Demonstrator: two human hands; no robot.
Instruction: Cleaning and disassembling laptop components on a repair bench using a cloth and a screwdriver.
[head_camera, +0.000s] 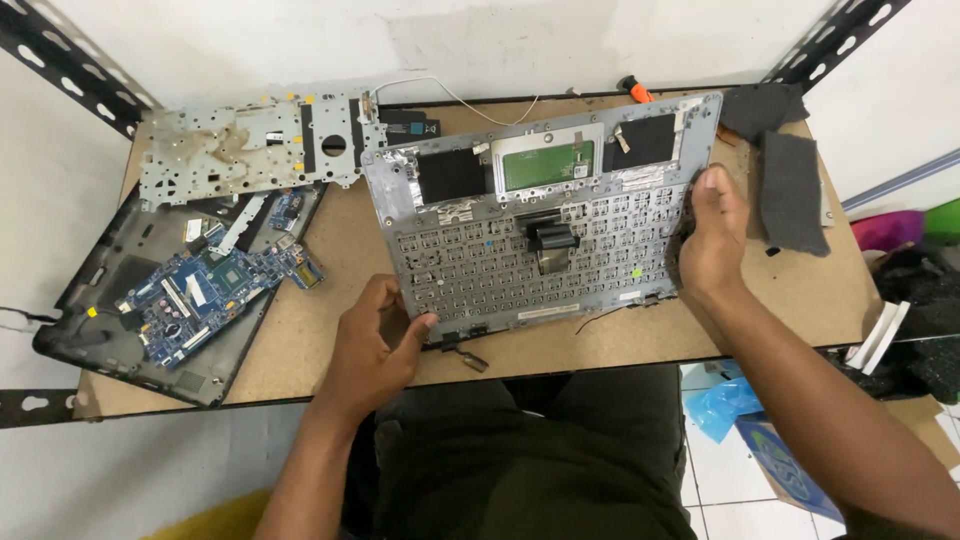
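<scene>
A person seated at a wooden bench (330, 300) holds a grey laptop palmrest panel (545, 215) turned underside up, its keyboard backing and green touchpad board (547, 163) facing the ceiling; the left hand (375, 345) grips the panel's near left corner, fingers (420, 325) curled over the edge, while the right hand (712, 240) clasps the right edge, fingers wrapped round it; the panel lies across the middle of the bench, its near edge towards the person's lap; a short black ribbon cable (550, 237) sits folded at the panel's centre, and a thin dark wire (600, 318) trails from its near edge; to the left, a bare metal keyboard plate (250, 145), stained and full of holes, rests at the back of the bench; in front of that plate a dark laptop base shell (120, 280) overhangs the bench's left corner, carrying a blue motherboard (215, 290); two dark grey foam pads (790, 190) lie at the right end of the bench, just beside the right hand; a white cable (450, 95) loops along the back edge near the wall, and an orange-handled tool (635, 90) lies at the far edge behind the panel; a blue plastic bag (725, 405) shows on the tiled floor below, to the right.
</scene>
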